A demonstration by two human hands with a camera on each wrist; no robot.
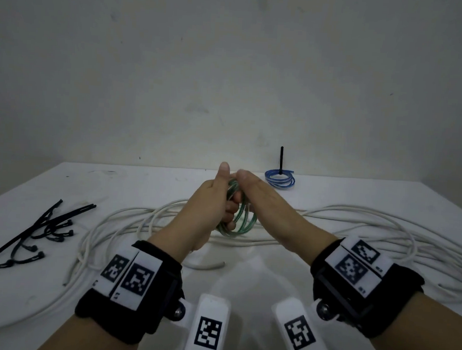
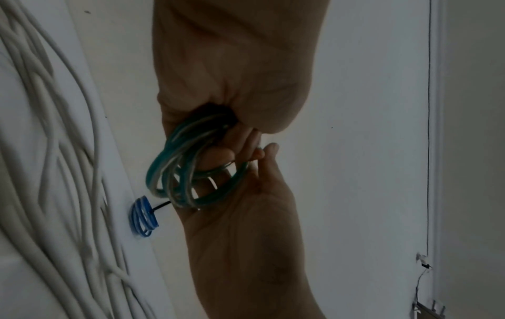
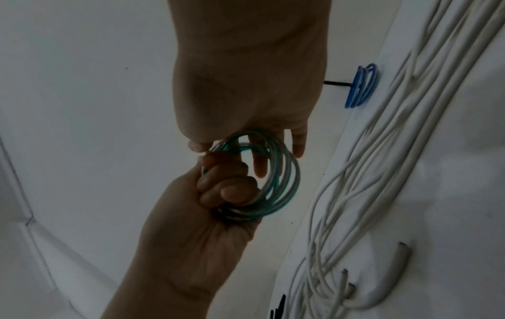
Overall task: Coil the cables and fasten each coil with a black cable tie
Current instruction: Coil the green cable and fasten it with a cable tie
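I hold a small green cable coil above the table's middle. My left hand grips one side of it in a fist, fingers curled round the loops. My right hand meets it from the right; its thumb and fingers pinch a strand at the top of the coil, and two fingers reach through the ring. A blue coil lies at the table's far edge with a black tie standing up from it. Loose black cable ties lie at the left.
Long white cables sprawl in loose loops across the white table, under and around my hands, with cut ends near the front. A wall stands right behind the table's far edge.
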